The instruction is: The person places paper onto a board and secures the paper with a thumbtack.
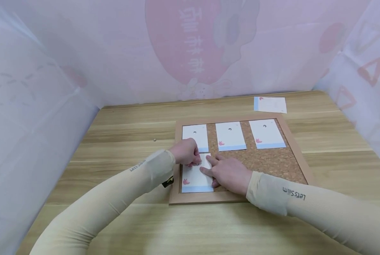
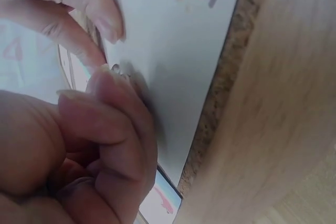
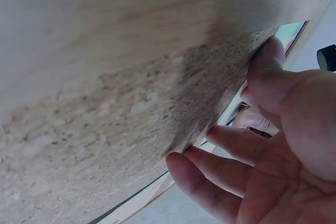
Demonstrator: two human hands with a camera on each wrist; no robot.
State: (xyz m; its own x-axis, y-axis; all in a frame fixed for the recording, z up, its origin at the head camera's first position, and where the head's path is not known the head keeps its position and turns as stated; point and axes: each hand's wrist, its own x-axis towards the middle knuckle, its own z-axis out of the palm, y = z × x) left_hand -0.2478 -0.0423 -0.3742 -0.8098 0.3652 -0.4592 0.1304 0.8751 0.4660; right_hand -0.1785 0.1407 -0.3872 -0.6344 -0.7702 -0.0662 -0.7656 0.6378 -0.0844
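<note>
My left hand has its fingers curled at the upper part of a white card with a blue bottom strip and a pink-red print. At its fingertips is a small silver thumbtack, which it pinches against the card; the grip is partly hidden. With fingers spread, my right hand presses on the card's right side, its fingertips touching down at the edge. This card lies at the lower left of a wood-framed cork board, just below another card.
Along the board's top row, that card, a middle card and a right card each bear a silver tack. A loose card lies behind the board on the wooden table. One loose tack sits to the left.
</note>
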